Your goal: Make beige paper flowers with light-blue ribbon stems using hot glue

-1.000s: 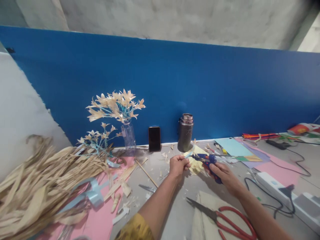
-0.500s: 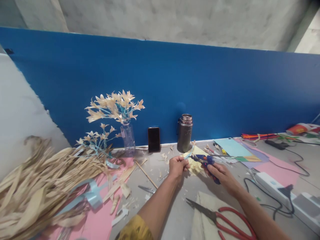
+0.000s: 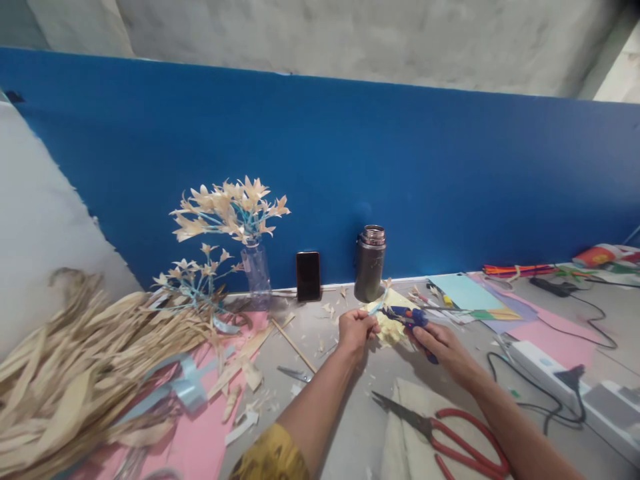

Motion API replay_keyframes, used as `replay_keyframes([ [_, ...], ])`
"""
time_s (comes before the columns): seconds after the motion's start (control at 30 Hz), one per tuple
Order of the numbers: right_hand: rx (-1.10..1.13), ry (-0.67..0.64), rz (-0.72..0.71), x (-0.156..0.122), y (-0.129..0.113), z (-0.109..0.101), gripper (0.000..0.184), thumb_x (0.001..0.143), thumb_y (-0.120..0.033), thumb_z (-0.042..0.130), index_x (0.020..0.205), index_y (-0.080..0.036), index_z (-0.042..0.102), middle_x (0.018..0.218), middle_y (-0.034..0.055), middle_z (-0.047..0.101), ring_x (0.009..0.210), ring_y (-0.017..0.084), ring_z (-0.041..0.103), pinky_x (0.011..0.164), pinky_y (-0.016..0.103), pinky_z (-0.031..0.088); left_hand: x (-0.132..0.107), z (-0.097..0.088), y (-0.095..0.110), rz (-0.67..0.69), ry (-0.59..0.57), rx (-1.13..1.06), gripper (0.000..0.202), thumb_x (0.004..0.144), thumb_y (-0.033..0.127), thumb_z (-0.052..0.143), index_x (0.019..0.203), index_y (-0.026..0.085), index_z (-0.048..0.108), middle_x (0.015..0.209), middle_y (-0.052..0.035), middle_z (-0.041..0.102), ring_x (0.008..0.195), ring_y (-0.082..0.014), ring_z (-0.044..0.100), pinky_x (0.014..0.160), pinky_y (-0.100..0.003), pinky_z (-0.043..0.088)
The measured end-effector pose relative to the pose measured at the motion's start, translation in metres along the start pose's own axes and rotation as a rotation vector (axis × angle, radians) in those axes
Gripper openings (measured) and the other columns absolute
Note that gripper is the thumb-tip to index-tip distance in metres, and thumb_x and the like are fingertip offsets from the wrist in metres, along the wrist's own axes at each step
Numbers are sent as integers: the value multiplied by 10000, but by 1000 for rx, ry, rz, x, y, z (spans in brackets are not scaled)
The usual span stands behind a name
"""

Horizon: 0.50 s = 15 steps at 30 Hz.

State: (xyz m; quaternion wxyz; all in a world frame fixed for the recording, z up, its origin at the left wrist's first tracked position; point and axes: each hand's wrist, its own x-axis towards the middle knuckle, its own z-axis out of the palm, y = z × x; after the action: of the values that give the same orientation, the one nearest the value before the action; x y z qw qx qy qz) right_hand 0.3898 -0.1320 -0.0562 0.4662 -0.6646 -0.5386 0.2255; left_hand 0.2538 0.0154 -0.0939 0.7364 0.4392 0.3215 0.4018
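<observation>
My left hand [image 3: 357,329] is closed in a pinch on a thin light-blue flower stem [image 3: 376,307] with a small pale bloom at its tip. In my right hand [image 3: 439,343] is a dark blue hot glue gun [image 3: 411,316], its nozzle pointing left, close to the stem. Whether the nozzle touches the stem I cannot tell. Below them lies a crumpled pale-yellow piece [image 3: 391,333] on the table. Bunches of cream handmade flowers [image 3: 230,207] stand in a clear bottle [image 3: 257,277] to the left, with a smaller bunch [image 3: 197,277] beside it.
A metal flask [image 3: 371,267] and a phone [image 3: 308,276] stand by the blue partition. Red-handled scissors [image 3: 450,433] lie on a cloth in front. Dried husks [image 3: 75,360] are heaped at left. A white power strip [image 3: 555,380] with cords is at right.
The glue gun has shifted slightly left and its body has turned a little. My left hand keeps its pinch on the stem. The whole view has moved slightly.
</observation>
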Motion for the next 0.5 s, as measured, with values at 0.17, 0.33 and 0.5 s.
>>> replay_keyframes([
  [0.17, -32, -23, 16, 0, -2, 0, 510, 863, -659, 490, 641, -201, 505, 599, -6, 482, 569, 144, 432, 521, 265, 329, 1, 0, -1, -6, 9, 6, 265, 561, 221, 817, 571, 142, 564, 494, -42, 615, 425, -100, 542, 406, -189, 339],
  [0.33, 2, 20, 27, 0, -5, 0, 528, 849, -692, 483, 634, -210, 485, 595, -9, 478, 568, 142, 425, 521, 260, 335, 1, 0, -2, -11, 13, 16, 278, 568, 237, 831, 569, 135, 572, 482, -46, 608, 415, -95, 528, 414, -191, 343],
  [0.5, -9, -8, 19, 0, -2, -1, 503, 852, -654, 515, 627, -205, 510, 598, -7, 483, 577, 148, 430, 526, 268, 327, 0, 0, -1, -21, 10, 16, 267, 575, 234, 824, 582, 131, 577, 484, -46, 609, 407, -91, 522, 409, -189, 342],
])
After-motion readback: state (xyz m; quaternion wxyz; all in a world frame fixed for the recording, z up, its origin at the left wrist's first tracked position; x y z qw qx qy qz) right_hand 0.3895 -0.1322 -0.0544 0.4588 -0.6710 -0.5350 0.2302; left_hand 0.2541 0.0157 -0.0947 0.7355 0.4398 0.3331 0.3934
